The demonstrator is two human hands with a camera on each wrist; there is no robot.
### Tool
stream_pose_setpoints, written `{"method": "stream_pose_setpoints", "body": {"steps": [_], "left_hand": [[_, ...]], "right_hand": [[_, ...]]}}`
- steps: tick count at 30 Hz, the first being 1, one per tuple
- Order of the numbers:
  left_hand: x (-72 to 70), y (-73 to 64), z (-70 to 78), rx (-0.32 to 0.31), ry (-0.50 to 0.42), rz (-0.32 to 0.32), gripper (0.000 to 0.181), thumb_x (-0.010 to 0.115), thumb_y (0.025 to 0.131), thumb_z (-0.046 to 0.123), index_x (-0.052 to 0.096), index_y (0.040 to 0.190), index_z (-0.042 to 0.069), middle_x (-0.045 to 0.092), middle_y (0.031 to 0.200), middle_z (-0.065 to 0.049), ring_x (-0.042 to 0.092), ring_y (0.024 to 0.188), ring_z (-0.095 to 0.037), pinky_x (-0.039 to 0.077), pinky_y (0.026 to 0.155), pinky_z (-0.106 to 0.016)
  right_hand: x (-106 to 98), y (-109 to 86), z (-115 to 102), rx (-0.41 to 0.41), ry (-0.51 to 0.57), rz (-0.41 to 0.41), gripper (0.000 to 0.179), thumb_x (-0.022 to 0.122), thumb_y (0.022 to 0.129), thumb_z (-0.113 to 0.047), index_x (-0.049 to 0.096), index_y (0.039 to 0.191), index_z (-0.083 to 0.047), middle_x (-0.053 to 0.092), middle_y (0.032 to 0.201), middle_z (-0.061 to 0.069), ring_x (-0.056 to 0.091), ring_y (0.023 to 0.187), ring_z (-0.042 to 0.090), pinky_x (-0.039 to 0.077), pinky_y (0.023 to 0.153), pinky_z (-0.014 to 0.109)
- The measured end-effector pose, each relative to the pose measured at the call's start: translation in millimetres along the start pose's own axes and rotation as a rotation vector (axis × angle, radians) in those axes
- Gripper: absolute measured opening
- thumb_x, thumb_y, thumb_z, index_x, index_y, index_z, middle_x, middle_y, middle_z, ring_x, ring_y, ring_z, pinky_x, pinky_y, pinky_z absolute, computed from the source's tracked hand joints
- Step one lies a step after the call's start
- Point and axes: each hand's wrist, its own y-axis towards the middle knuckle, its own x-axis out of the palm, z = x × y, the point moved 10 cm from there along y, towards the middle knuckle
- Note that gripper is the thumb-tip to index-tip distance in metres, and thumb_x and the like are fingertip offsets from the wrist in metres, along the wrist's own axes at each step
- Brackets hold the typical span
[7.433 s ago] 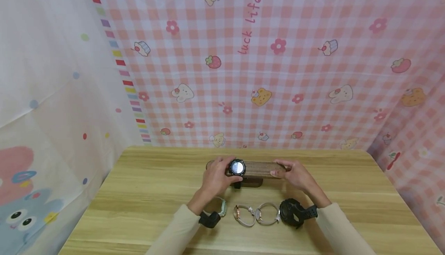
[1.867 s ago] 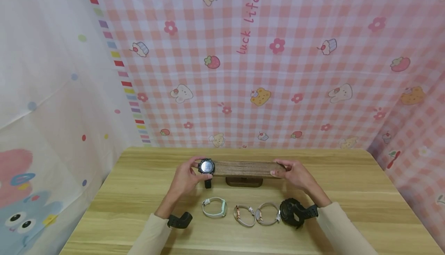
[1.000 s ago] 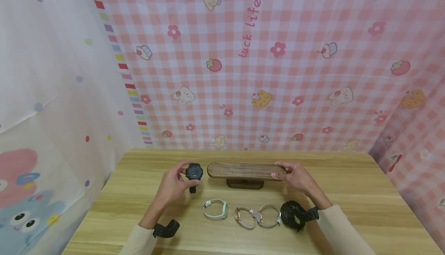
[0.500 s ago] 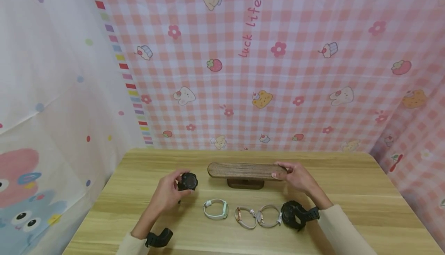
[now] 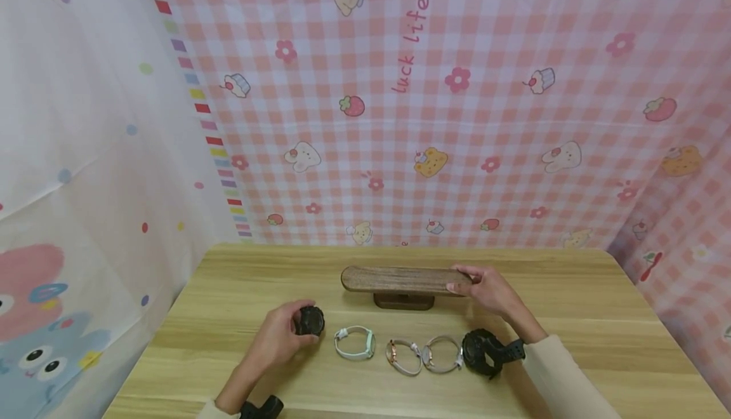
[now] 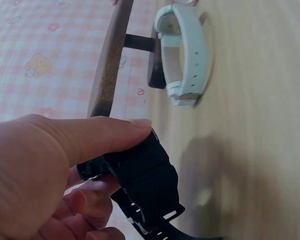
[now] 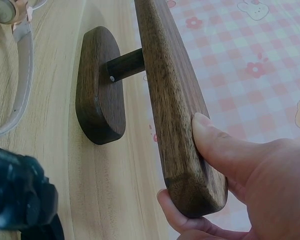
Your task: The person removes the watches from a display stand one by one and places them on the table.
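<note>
Between the thumb and fingers of my left hand (image 5: 280, 333) is a black wristwatch (image 5: 310, 321), held at the left part of the wooden table. Its black strap (image 6: 145, 175) hangs toward the tabletop in the left wrist view. My right hand (image 5: 492, 293) grips the right end of a dark wooden watch stand (image 5: 394, 279), thumb on the bar's face and fingers behind and under its end. The bar is bare and rests on a short post over an oval base (image 7: 100, 95). Just right of the left hand lies a mint-and-white watch (image 5: 355, 343).
Two rose-gold watches with pale straps, one (image 5: 403, 357) left of the other (image 5: 441, 354), lie in front of the stand. A second black watch (image 5: 478, 350) lies right of them, beside the right wrist. Patterned cloth (image 5: 434, 120) hangs behind the table (image 5: 257, 266).
The left hand has slid the black watch leftward off the end of the stand's bar, then brought it nearer and down, left of the mint watch. The right hand keeps its grip.
</note>
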Motion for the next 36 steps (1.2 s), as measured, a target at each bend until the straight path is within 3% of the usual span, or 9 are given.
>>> {"method": "stream_pose_setpoints", "body": {"steps": [8,14,26,36], "left_hand": [[12.8,-5.9,0.9,-0.002,0.008,-0.040,0.065,0.089,0.065,0.003,0.065,0.125,0.003,0.057,0.083,0.000,0.050,0.070,-0.014,0.044,0.063,-0.023],[19.5,-7.3,3.3,0.041,0.028,-0.048,0.064,0.090,0.064,0.005,0.066,0.123,0.002,0.055,0.079,0.001,0.048,0.069,-0.013,0.042,0.062,-0.022],[21.5,-8.9,6.6,0.080,0.053,-0.025,0.061,0.090,0.064,0.005,0.067,0.121,0.003,0.053,0.078,0.003,0.046,0.069,-0.011,0.041,0.062,-0.022],[26.3,-7.4,5.0,0.068,0.066,-0.076,0.065,0.092,0.066,0.013,0.065,0.125,0.002,0.054,0.081,0.002,0.047,0.073,-0.011,0.042,0.066,-0.024]], "right_hand": [[-1.2,-0.2,-1.4,-0.013,0.014,0.008,0.054,0.074,0.090,-0.031,0.060,0.135,-0.004,0.059,0.132,0.026,0.060,0.080,0.017,0.044,0.067,0.032],[-0.7,0.5,-0.9,-0.020,0.027,0.006,0.054,0.074,0.090,-0.030,0.060,0.135,-0.003,0.059,0.131,0.027,0.059,0.077,0.022,0.042,0.064,0.032],[-1.1,1.3,-1.0,-0.004,0.007,0.008,0.055,0.074,0.089,-0.032,0.060,0.136,-0.005,0.055,0.136,0.028,0.056,0.077,0.019,0.042,0.063,0.032],[0.6,-0.2,1.3,-0.002,0.024,0.013,0.056,0.074,0.089,-0.029,0.059,0.137,-0.004,0.054,0.137,0.028,0.060,0.080,0.022,0.041,0.058,0.030]]}}
